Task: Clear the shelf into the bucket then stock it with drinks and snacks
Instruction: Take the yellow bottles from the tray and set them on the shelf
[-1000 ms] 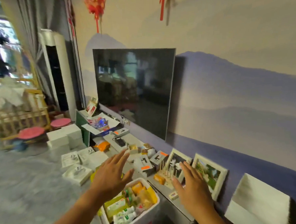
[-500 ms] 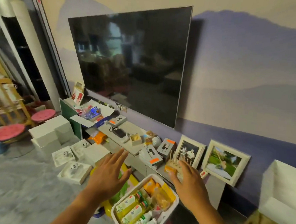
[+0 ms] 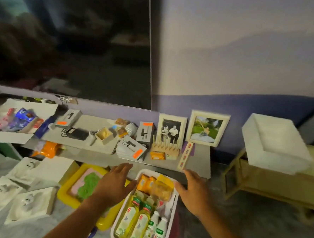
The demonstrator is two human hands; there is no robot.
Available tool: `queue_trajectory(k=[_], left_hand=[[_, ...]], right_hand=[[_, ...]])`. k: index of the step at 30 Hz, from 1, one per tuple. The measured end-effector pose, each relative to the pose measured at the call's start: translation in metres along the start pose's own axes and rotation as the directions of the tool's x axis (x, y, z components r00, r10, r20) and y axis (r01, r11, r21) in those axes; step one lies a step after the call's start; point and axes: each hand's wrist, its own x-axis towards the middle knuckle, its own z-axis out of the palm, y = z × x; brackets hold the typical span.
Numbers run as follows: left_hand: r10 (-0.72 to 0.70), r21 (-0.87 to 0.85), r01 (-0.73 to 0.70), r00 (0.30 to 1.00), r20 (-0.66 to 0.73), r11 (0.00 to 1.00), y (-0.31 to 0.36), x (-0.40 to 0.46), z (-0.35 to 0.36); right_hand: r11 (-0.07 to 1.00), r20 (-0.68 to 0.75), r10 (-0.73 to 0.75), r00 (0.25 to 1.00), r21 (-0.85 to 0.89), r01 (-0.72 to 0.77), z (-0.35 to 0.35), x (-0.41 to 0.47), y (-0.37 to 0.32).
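Head view: both hands are extended forward over a white bin [image 3: 172, 208] that sits in front of the low grey shelf [image 3: 199, 163]. The left hand [image 3: 111, 184] is at the bin's left rim, palm down, fingers [image 3: 123, 169] spread and holding nothing. The right hand [image 3: 194, 193] is at the bin's right rim, fingers [image 3: 190, 173] spread and also empty.

Bin contents: two yellow drink bottles [image 3: 133, 222] and two white bottles [image 3: 155, 229] at the near end; orange and yellow snack packs [image 3: 155, 185] at the far end. A yellow tray [image 3: 65, 192] with pink and green contents lies on the floor just left of the bin, partly under the left forearm.

Shelf contents, uncleared: two framed photos [image 3: 172, 129] leaning against the wall at the right end; a wooden peg rack [image 3: 166, 147] in front of them; an orange packet [image 3: 157, 155] at the rack's left; a long narrow box [image 3: 186, 155] tilted toward the front edge. Grey boxes with orange labels [image 3: 130, 150], a small open box [image 3: 104, 136] and a black device [image 3: 77, 133] occupy the middle. An orange bag [image 3: 46, 149] hangs over the front edge at the left. A dark screen [image 3: 74, 44] is mounted on the wall above the shelf.

White foam trays [image 3: 24, 201] lie on the floor at the left. A white foam block [image 3: 274, 144] rests on a wooden stand [image 3: 269, 184] to the right of the shelf.
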Motion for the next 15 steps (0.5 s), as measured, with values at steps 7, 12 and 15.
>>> queue_trajectory(k=[7, 12, 15], left_hand=[[0.036, -0.043, -0.022, 0.937, 0.347, 0.999, -0.066, 0.031, 0.119], [-0.014, -0.021, 0.025, 0.9, 0.436, 0.999, -0.101, 0.04, 0.205], [-0.076, -0.016, 0.096, 0.866, 0.494, 0.995, -0.113, 0.045, 0.249]], right_hand=[[0.897, 0.261, 0.371, 0.891, 0.148, -0.417, 0.14, -0.038, 0.004], [0.868, 0.396, 0.433, 0.81, 0.059, -0.493, 0.253, -0.028, -0.003], [0.849, 0.375, 0.492, 0.786, -0.005, -0.529, 0.302, -0.01, -0.002]])
